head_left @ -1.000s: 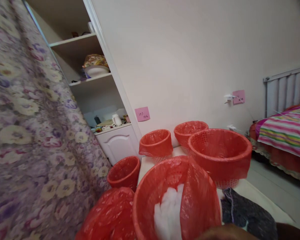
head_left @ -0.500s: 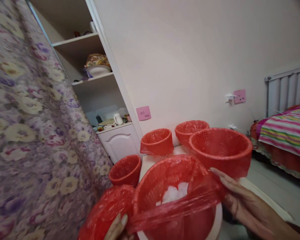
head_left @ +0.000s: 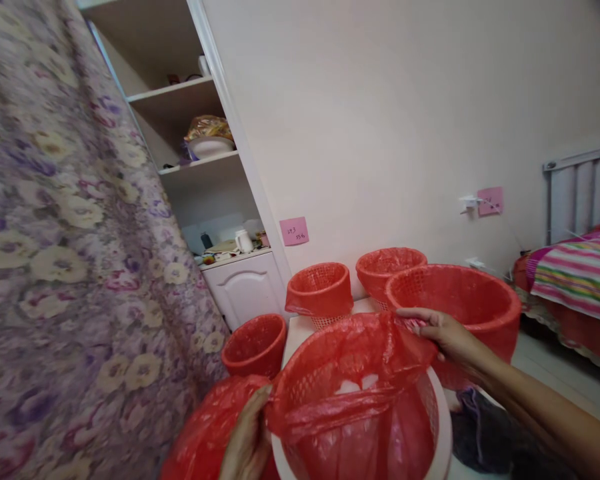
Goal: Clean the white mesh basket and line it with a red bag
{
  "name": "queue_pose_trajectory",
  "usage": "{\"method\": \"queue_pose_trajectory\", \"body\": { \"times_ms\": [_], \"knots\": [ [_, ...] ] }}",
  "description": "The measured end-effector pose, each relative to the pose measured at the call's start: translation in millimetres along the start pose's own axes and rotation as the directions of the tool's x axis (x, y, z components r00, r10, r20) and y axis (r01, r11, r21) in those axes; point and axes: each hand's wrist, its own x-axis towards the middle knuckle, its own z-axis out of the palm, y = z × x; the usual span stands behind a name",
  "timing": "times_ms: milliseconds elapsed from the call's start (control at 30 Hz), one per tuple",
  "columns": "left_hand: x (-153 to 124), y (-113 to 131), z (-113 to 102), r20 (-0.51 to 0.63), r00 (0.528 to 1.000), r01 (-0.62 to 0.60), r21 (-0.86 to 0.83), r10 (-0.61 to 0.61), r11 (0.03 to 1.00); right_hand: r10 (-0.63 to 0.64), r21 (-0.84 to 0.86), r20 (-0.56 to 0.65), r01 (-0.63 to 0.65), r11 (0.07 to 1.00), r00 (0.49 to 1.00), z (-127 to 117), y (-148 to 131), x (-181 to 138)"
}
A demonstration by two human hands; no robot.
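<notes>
Now both hands grip the red plastic liner bag (head_left: 360, 373) stretched over the white mesh basket (head_left: 443, 440) on the table: left hand (head_left: 247, 437) fingers pinch its near-left edge, right hand (head_left: 443, 333) fingers clamp its far-right edge, beside another red-lined basket (head_left: 475, 300).

Translucent red plastic bag liner (head_left: 360, 373) over white mesh plastic basket (head_left: 443, 433). Red-lined round baskets (head_left: 320, 290) behind. Purple, cream-flowered fabric curtain (head_left: 65, 253) at left. Square pink paper note (head_left: 294, 231) on wall. Pink, green, yellow striped bed cover (head_left: 580, 280).
</notes>
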Motion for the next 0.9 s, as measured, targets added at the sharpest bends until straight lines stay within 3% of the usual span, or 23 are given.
{"method": "queue_pose_trajectory", "body": {
  "times_ms": [100,200,333,467,600,667,800,900],
  "knots": [
    [6.1,-2.1,-5.2,0.043,0.998,-0.052,-0.026,0.053,0.998,-0.106,-0.116,-0.042,0.101,0.988,0.993,1.8,-14.1,15.7],
    [2.7,-2.8,-4.1,-0.020,0.980,-0.198,-0.025,0.198,0.980,-0.204,-0.154,-0.089,0.188,0.970,0.975,10.0,-25.1,22.0],
    [-2.7,-3.7,11.6,-0.126,0.929,-0.333,0.123,0.348,0.935,-0.254,-0.123,-0.083,0.243,0.962,0.964,34.0,-16.2,23.0],
    [1.3,4.2,32.6,-0.020,0.932,-0.346,0.251,0.362,0.904,-0.206,-0.076,-0.038,0.202,0.976,0.978,55.5,-2.8,34.5],
    [6.6,17.9,43.0,0.099,0.948,-0.315,0.138,0.303,0.939,-0.210,0.024,0.002,0.210,0.977,0.978,63.3,-13.9,52.1],
    [9.5,19.9,40.2,0.091,0.939,-0.335,0.031,0.331,0.942,-0.265,0.086,-0.080,0.272,0.959,0.961,62.0,-22.0,57.4],
    [16.5,13.9,23.8,-0.094,0.888,-0.456,-0.062,0.449,0.888,-0.340,0.165,-0.331,0.409,0.898,0.880,48.2,-26.4,62.3],
    [12.2,10.9,12.3,-0.187,0.848,-0.516,-0.080,0.495,0.853,-0.335,0.192,-0.452,0.457,0.869,0.827,30.6,-24.5,61.3]
  ]
}}
